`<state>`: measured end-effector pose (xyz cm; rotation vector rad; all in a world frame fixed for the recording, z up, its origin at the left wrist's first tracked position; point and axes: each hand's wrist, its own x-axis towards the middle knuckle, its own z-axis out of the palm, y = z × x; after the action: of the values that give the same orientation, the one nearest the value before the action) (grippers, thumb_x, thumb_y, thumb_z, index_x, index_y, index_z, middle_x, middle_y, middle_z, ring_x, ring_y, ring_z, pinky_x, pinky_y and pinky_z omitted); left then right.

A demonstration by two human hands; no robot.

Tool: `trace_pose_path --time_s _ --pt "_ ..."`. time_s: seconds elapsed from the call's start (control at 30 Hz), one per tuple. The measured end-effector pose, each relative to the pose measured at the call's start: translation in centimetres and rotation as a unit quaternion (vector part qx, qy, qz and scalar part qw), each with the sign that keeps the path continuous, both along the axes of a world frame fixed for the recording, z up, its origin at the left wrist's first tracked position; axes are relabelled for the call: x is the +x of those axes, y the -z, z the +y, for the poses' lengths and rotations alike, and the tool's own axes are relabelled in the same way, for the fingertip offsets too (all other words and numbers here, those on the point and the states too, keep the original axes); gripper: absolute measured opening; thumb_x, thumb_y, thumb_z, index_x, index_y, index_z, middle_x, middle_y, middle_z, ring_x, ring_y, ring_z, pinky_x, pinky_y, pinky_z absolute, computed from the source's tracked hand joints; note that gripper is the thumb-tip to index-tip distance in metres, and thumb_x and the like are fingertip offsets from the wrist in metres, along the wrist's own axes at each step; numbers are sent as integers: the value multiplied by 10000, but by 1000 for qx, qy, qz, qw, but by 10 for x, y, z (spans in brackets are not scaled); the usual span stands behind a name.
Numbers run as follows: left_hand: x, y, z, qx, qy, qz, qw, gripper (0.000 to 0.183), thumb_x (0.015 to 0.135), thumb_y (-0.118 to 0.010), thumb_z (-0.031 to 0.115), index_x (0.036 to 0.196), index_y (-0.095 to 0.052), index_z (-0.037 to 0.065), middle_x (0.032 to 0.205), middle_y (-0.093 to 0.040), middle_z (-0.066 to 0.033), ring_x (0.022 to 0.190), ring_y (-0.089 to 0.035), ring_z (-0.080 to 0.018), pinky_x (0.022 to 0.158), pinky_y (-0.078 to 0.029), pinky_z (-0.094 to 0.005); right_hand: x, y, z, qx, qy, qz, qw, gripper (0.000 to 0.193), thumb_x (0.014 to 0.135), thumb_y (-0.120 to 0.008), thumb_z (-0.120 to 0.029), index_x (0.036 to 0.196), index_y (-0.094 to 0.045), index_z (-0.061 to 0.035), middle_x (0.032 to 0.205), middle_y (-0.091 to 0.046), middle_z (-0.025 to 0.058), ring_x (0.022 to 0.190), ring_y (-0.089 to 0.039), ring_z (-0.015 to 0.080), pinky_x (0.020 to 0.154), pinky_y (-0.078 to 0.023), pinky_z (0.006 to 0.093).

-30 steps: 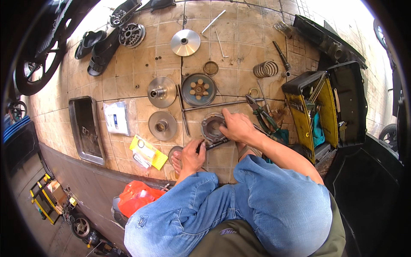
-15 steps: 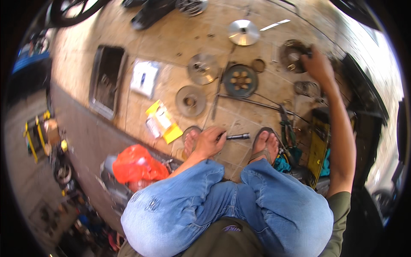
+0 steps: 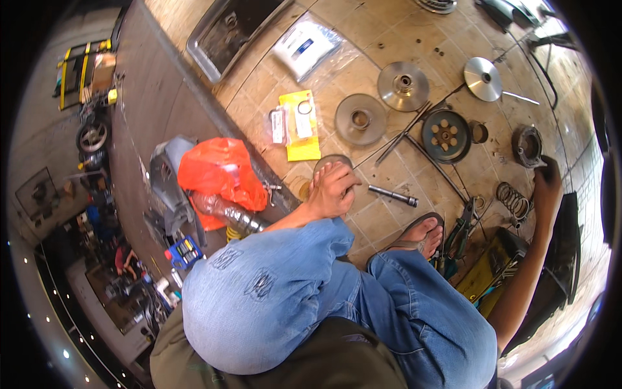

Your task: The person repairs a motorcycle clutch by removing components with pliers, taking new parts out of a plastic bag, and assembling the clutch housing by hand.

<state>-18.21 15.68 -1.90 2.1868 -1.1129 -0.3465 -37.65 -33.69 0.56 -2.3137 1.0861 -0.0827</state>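
My right hand (image 3: 549, 188) reaches out to the far right, its fingers closed on the near edge of a round, dark metal clutch part (image 3: 528, 145). Its fingertips are partly hidden. My left hand (image 3: 333, 189) is in front of my left knee, fingers curled in, with nothing visible in it. Just right of those fingers a steel socket extension bar (image 3: 393, 195) lies on the tiles, a small gap apart. A coil spring (image 3: 513, 200) lies between my right forearm and a green-handled pair of pliers (image 3: 461, 228).
Pulley discs (image 3: 403, 87), a shiny plate (image 3: 483, 79) and a dark clutch bell (image 3: 446, 136) lie on the tiles. Left are a yellow packet (image 3: 300, 126), a white bag (image 3: 306, 49) and a metal tray (image 3: 202, 57). A red plastic bag (image 3: 220, 172) sits beside the step edge.
The view has swung, shifting the floor parts to the right. My right hand stays at the clutch part, which now looks more tilted. A gap now shows between my left fingers and the bar.
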Motion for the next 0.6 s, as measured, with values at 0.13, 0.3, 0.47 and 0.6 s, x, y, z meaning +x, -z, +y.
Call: trace_pose_path --time_s 0.13,0.3,0.47,0.6 --pt "-6 13 -7 25 -28 4 999 174 734 -719 35 904 -720 75 891 -635 -77 858 -635 -296 757 -479 -421 28 -36 135 189 -89 16 978 316 924 -684 -120 1227 -681 -32 970 -751 164 893 -726 245 797 -545 369" --pt "-1 17 -19 10 -22 41 999 178 794 -734 96 969 -713 72 932 -645 -83 884 -646 -305 784 -511 -436 45 34 267 -9 -369 -46 928 348 836 -642 -102 1181 -680 -82 1089 -655 145 1089 -594 353 918 -464 462" --pt "67 22 -7 151 -147 -190 959 518 841 -751 266 1268 -647 -9 1351 -499 -300 1287 -456 -469 1084 -391 -573 39 50 275 -50 -314 23 948 231 803 -620 -91 1026 -684 -96 1016 -635 125 1032 -577 321 890 -428 470" --pt "110 15 14 290 -116 -145 939 819 789 -822 329 1462 -487 3 1469 -446 -272 1367 -404 -450 1160 -330 -554 18 31 248 -86 -265 83 957 236 783 -629 -77 1010 -694 -86 1022 -643 128 1041 -582 335 894 -433 468"
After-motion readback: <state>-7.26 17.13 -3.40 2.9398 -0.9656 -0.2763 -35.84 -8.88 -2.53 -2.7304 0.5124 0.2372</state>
